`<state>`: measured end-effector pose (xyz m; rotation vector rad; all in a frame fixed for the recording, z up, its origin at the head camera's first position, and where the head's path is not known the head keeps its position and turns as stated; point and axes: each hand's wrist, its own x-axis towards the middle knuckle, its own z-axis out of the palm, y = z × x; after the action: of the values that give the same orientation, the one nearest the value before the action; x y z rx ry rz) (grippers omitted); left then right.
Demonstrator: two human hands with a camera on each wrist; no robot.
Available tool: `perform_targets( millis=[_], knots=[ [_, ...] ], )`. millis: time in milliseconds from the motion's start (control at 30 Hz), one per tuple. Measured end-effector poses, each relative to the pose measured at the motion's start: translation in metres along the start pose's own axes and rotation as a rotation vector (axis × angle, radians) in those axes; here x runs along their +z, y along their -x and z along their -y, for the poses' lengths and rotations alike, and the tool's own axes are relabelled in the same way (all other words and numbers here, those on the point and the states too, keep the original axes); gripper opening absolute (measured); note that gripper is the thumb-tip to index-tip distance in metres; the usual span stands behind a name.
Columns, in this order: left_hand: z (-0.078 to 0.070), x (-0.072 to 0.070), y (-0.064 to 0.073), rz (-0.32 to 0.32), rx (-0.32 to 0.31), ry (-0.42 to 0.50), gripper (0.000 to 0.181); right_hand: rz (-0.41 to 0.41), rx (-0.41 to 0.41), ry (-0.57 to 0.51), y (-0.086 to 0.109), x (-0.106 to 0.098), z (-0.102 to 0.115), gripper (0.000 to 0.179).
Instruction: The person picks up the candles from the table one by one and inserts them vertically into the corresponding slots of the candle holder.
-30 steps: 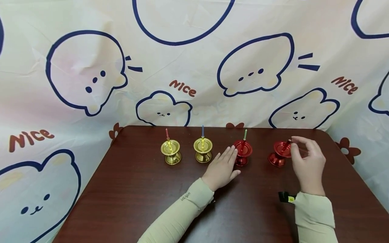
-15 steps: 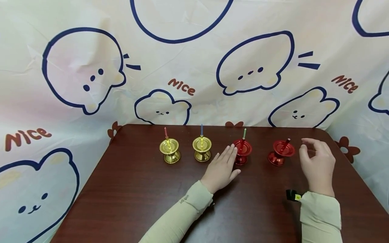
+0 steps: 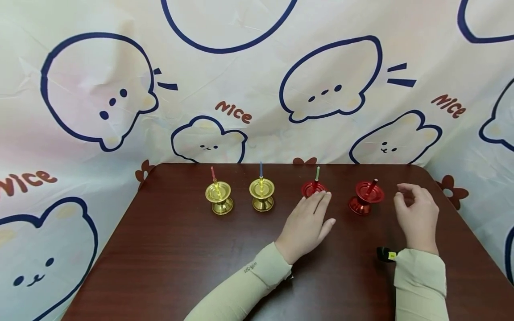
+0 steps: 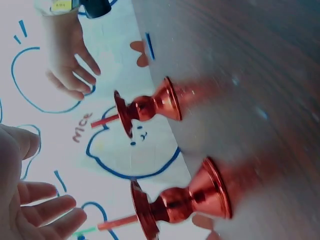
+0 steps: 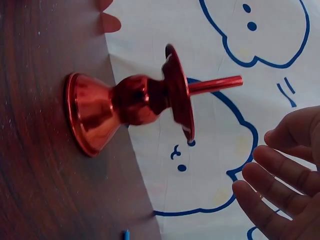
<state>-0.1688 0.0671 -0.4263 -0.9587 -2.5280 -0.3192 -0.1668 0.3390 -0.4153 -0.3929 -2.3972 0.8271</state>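
Observation:
Two red metal candle holders stand toward the table's right side. The rightmost holder (image 3: 366, 194) has a bare red tube sticking up from its dish, seen closely in the right wrist view. My right hand (image 3: 417, 218) hovers just right of it, fingers loosely bent and holding nothing. The other red holder (image 3: 308, 189) bears a thin green candle (image 3: 317, 173). In front of that holder my left hand (image 3: 304, 225) stretches out with straight fingers, hiding its lower part; the left wrist view shows those fingers apart from it.
Left of the red holders are two gold candle holders, one (image 3: 262, 195) with a blue candle (image 3: 261, 170), one (image 3: 218, 197) with a red candle (image 3: 213, 173). A thin blue stick (image 4: 150, 46) lies on the table (image 3: 168, 249). A patterned cloth (image 3: 225, 80) hangs behind.
My right hand has drawn back rightward from the rightmost holder's tube. My left hand has shifted right, covering more of the holder with the green candle. The head view has turned slightly right.

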Motion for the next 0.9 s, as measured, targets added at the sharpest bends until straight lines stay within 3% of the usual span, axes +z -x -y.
perform_targets(
  millis=[200,400,667,800,900],
  knots=[
    [-0.012,0.004,-0.017,0.034,0.036,-0.006,0.059,0.057,0.023,0.005,-0.008,-0.002,-0.012,0.034],
    [-0.023,0.015,-0.032,0.104,0.07,-0.053,0.062,0.139,0.106,0.033,-0.011,-0.003,-0.023,0.039],
    [-0.033,0.031,-0.032,0.245,0.048,-0.101,0.064,0.233,0.147,0.067,-0.001,0.006,-0.039,0.038],
    [-0.033,0.04,-0.034,0.27,0.031,-0.13,0.064,0.241,0.148,0.075,-0.002,0.008,-0.043,0.038],
    [-0.035,0.045,-0.039,0.279,0.038,-0.132,0.065,0.268,0.193,0.097,-0.005,0.007,-0.045,0.04]
  ],
)
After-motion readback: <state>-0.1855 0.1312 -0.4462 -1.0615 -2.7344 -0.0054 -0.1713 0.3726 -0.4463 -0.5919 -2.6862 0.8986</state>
